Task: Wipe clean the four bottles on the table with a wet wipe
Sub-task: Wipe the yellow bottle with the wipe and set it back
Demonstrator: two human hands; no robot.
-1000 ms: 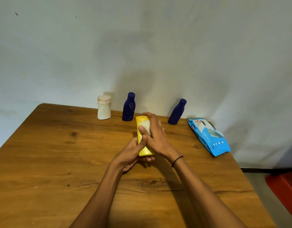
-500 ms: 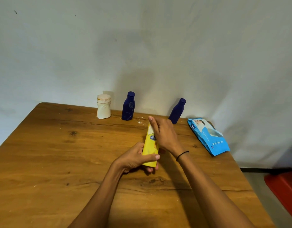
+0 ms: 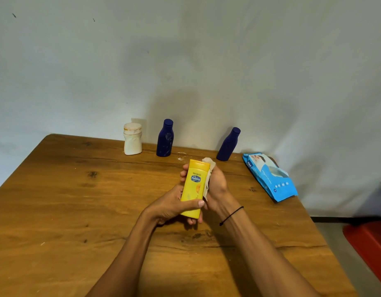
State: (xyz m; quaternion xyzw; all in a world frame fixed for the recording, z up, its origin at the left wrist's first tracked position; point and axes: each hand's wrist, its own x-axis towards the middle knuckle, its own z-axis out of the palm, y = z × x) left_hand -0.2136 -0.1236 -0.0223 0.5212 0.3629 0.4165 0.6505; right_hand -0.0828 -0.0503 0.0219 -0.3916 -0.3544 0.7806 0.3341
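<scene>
Upright, yellow bottle (image 3: 194, 187), cap topmost.

The scene is dimly and unevenly lit, with soft light that seems to come from the left and above. The wall (image 3: 185, 61) is brighter at the left and carries broad grey shadows in the middle and right. Both arms cast dark shadows on the table (image 3: 56, 211), falling toward the right and below them. Each bottle (image 3: 165, 138) throws a faint shadow onto the wall behind. The wood has a mild sheen, without hard glare. Focus is fair in the centre; the wide lens bends the table edges, and the corners are slightly soft.
</scene>
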